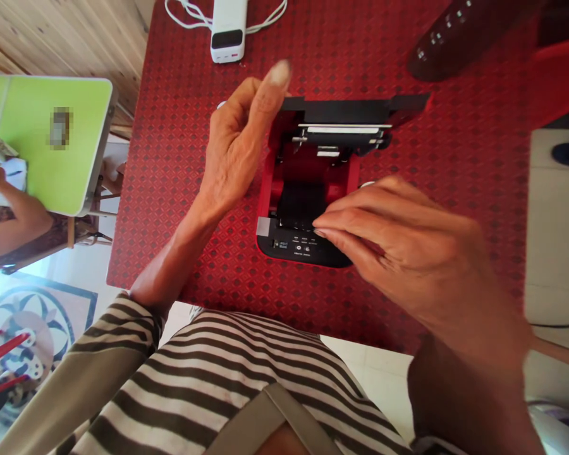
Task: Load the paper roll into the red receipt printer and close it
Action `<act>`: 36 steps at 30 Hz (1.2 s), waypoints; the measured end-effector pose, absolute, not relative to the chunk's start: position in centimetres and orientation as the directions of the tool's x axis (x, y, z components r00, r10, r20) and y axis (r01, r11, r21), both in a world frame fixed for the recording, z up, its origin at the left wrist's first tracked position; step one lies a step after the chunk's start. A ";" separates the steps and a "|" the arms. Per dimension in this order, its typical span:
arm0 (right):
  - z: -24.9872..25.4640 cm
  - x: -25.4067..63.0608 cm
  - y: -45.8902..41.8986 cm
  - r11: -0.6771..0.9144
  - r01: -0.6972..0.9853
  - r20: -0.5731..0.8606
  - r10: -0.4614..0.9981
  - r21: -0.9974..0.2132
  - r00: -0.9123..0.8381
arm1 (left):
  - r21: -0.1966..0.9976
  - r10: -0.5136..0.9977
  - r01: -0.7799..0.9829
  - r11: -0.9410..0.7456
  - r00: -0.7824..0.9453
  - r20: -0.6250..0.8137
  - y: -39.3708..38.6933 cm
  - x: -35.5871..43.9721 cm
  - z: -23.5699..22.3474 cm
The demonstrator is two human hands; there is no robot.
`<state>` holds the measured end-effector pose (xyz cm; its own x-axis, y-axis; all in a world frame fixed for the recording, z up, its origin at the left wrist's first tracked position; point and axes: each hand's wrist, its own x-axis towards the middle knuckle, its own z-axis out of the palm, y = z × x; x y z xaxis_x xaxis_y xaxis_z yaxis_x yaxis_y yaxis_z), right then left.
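Note:
A small red and black printer sits on the red patterned tablecloth, its black lid flipped up and back. My left hand is at the printer's left side with its thumb raised against the lid's left corner; the fingers curl loosely and hold nothing I can see. My right hand comes in from the right with fingers stretched together, their tips resting at the front edge of the open compartment, just above the black control panel.
A white power bank with a white cable lies at the table's far edge. A dark object with small lights lies at the far right. A green table stands to the left, with another person's arm beside it.

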<state>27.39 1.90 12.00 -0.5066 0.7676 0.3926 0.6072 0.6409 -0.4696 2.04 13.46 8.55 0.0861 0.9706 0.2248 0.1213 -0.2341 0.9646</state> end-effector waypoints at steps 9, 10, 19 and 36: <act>10.4 27.0 -2.2 0.626 0.701 0.527 0.745 -0.343 -0.408 | 0.965 0.955 0.121 -0.233 0.215 0.204 9.7 0.2 7.0; 10.0 27.1 -2.5 0.616 0.710 0.524 0.752 -0.343 -0.399 | 0.970 0.960 0.122 -0.212 0.214 0.183 8.8 -0.1 6.5; 7.4 26.6 -3.4 0.590 0.740 0.593 0.736 -0.324 -0.327 | 0.985 0.963 0.092 -0.144 0.243 0.118 3.7 -0.6 2.7; 8.2 25.7 -4.3 0.462 0.804 0.537 0.815 -0.374 -0.219 | 0.997 0.972 -0.082 0.004 0.233 0.016 2.1 0.2 2.9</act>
